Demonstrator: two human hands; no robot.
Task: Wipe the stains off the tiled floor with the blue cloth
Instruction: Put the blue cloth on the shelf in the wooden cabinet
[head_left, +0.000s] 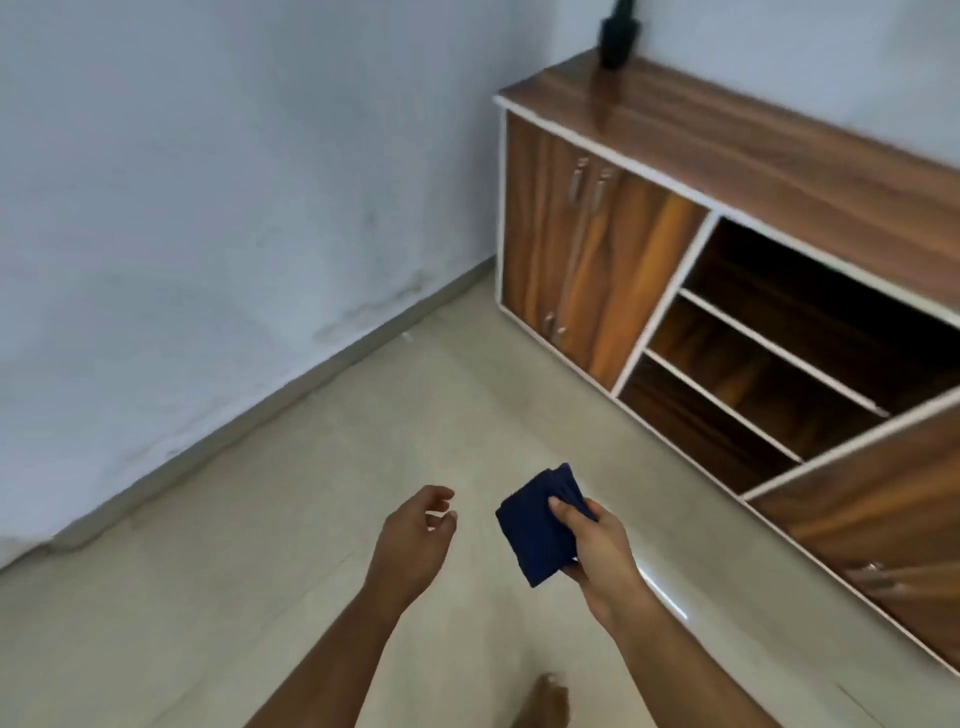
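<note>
We are seeing two hands above the tiled floor (291, 519), right hand (597, 551) pinching one folded blue cloth (535, 530) in the air, left hand (410, 540) hanging loosely curled, holding nothing, one wooden cabinet (727, 249) standing by the floor's far edge.

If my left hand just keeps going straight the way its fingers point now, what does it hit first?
Probably the blue cloth held in the right hand. The left hand has its loosely curled fingers pointing right, towards it, across a bare gap. Depth is unclear, so it might pass above the cloth.

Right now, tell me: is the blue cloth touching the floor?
No. The right hand holds the folded blue cloth up above the floor.
</note>
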